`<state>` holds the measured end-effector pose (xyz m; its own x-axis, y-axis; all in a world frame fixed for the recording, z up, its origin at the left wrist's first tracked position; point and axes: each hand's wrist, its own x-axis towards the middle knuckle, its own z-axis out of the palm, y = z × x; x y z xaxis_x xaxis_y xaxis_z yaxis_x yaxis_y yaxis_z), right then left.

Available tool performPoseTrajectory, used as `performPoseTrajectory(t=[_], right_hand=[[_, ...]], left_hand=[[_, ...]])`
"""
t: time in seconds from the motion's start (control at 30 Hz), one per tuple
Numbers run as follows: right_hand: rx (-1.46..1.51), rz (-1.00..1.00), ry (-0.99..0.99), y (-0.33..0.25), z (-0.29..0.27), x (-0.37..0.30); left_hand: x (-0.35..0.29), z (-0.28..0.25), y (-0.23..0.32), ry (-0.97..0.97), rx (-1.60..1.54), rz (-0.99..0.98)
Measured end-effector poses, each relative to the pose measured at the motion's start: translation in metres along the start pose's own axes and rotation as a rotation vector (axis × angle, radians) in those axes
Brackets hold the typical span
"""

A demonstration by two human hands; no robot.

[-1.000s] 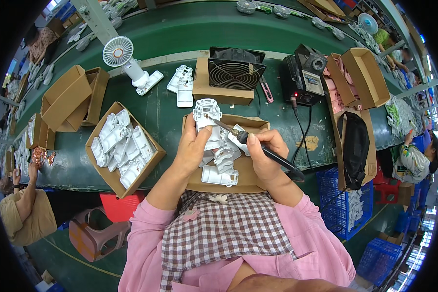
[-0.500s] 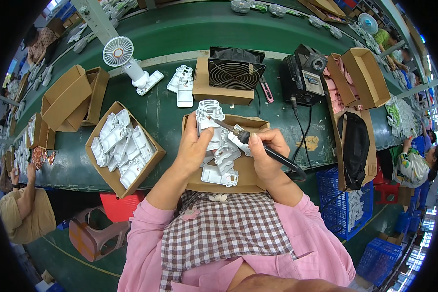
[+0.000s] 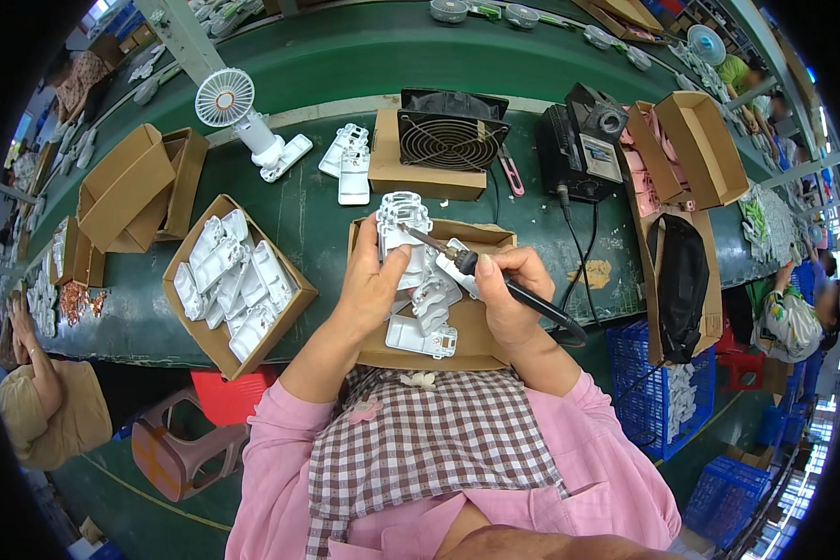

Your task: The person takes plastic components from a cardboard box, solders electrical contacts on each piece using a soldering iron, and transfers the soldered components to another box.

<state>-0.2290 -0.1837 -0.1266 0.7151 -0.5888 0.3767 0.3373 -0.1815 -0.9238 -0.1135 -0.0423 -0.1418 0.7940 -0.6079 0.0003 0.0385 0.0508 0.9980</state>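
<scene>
My left hand point(image 3: 369, 285) is closed round a white plastic housing point(image 3: 403, 213), holding it above an open cardboard box point(image 3: 481, 345). In my right hand point(image 3: 515, 303) is a soldering iron point(image 3: 457, 252) with a black handle. Its metal tip points left onto the housing and looks to be touching it; the exact contact spot is too small to make out. Under my hands, several more white housings point(image 3: 422, 336) lie loosely in the box.
Left stands a box of white housings point(image 3: 229, 289); behind it, a white handheld fan point(image 3: 261, 140). A black fume fan point(image 3: 453, 140) sits on cardboard ahead. Right are a black soldering station point(image 3: 579, 149) with trailing cables and a black pouch point(image 3: 677, 289). Co-workers sit at both sides.
My hands, the housing and the iron keep nearly the same place. At the far left, a co-worker's arm has moved. Small items on the far conveyor have shifted left.
</scene>
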Motion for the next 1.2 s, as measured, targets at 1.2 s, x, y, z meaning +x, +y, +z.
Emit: performPoseTrajectory(t=[1.2], right_hand=[[0.198, -0.255, 0.016, 0.013, -0.012, -0.004]], left_hand=[[0.002, -0.001, 0.009, -0.01, -0.327, -0.067]])
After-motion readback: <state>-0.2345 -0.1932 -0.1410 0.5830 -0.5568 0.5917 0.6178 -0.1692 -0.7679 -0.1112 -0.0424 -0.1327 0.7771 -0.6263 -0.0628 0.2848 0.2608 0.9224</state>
